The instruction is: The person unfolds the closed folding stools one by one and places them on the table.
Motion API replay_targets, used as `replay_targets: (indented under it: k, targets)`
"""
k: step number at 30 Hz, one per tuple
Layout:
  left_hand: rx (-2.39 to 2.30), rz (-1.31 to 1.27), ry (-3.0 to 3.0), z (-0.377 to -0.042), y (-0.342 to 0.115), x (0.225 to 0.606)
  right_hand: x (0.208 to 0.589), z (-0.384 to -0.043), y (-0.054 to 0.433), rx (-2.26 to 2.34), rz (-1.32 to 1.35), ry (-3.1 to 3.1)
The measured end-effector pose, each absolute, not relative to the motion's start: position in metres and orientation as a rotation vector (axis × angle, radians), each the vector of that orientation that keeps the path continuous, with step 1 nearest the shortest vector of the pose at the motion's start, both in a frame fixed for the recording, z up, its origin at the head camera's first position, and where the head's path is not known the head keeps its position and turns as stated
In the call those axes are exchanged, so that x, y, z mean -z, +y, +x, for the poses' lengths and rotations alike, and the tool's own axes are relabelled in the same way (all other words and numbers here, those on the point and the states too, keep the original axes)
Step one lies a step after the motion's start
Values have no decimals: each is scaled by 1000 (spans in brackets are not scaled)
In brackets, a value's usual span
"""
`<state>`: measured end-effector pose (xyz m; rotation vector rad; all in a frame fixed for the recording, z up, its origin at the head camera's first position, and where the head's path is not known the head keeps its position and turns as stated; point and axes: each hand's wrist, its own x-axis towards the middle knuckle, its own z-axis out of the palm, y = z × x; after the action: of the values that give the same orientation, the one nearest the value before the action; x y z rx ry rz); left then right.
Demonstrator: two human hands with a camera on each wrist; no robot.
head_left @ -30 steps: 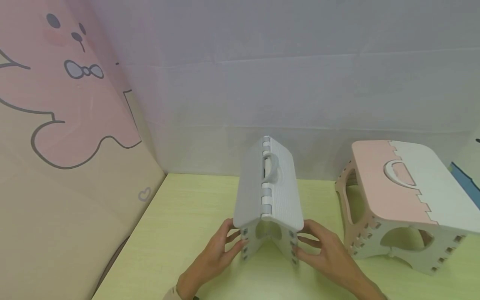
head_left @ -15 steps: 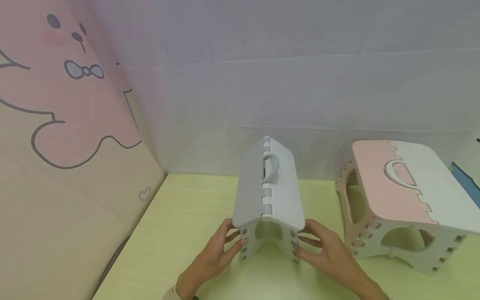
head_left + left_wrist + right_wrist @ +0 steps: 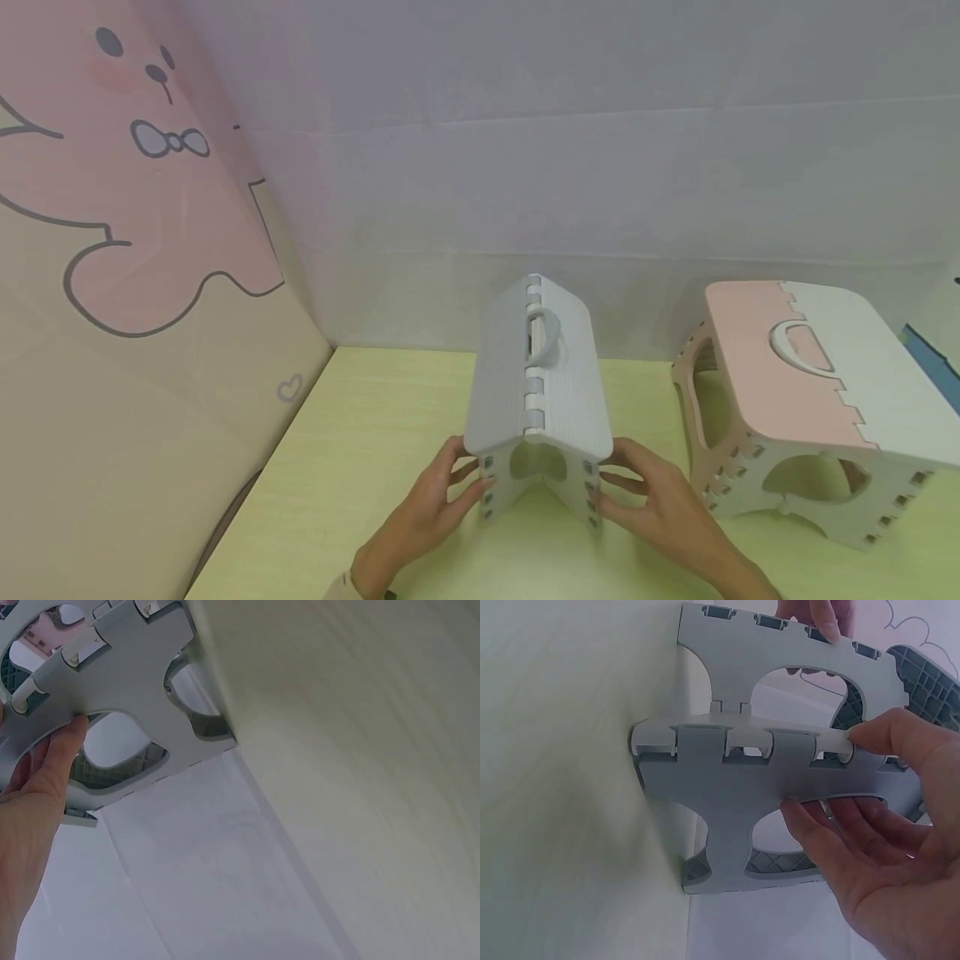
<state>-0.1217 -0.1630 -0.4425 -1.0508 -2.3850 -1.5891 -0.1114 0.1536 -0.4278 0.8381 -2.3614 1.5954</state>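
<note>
A grey and white folding stool (image 3: 570, 358) stands partly unfolded on the table, its two seat halves sloping down from a hinged ridge like a roof. A loop handle (image 3: 551, 337) sticks up at that ridge. My left hand (image 3: 438, 500) grips the left legs, thumb at the front edge; in the left wrist view its fingers (image 3: 64, 746) reach into the leg cutout. On the opposite side my right hand (image 3: 656, 496) grips the right legs. The right wrist view shows its thumb (image 3: 885, 735) on the hinged corner and the other fingers inside the cutout.
To the right stands a pink and white folding stool (image 3: 757, 367), fully unfolded. A blue object (image 3: 933, 367) is partly visible behind it. A pale cloth wall (image 3: 600, 183) runs along the table's back, and a printed curtain (image 3: 187, 400) borders the left.
The grey and white stool has spread slightly wider, its right side shifting a little to the right along with my right hand. Both hands keep their grip.
</note>
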Motion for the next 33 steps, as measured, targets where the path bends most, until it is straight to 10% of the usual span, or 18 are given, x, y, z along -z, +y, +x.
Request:
replay_targets:
  k: [33]
  targets:
    - [1566,-1045,-2385,-123,-167,441,427,-113,157,-1587,837,-2366]
